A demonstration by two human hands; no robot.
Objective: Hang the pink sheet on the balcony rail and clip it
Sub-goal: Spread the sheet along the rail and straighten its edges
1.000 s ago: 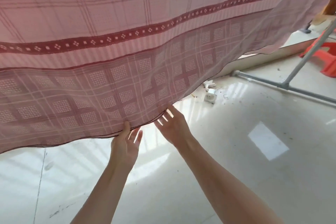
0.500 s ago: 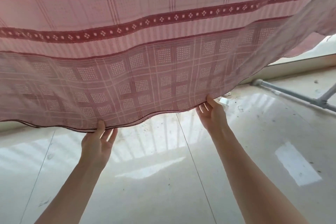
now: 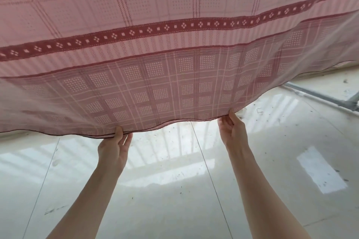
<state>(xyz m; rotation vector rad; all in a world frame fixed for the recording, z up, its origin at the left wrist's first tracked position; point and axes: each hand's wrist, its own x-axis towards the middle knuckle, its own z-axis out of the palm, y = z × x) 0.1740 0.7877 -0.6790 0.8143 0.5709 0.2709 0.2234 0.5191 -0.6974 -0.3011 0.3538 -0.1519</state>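
Setting: home balcony or laundry area. My evidence: glossy pale tiled floor (image 3: 174,190) reflecting a barred railing or window, speckled with dust and debris; grey metal tube base (image 3: 318,98) of what looks like a drying rack at right; patterned pink sheet (image 3: 174,44) hanging overhead in daylight.

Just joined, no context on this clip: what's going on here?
A person holds the lower hem of a hanging pink sheet with both hands. The left hand pinches the hem from below, and the right hand grips it further right, so the fabric is spread between them above a glossy tiled floor. A grey pipe frame lies on the floor at right. No clip or rail is visible.
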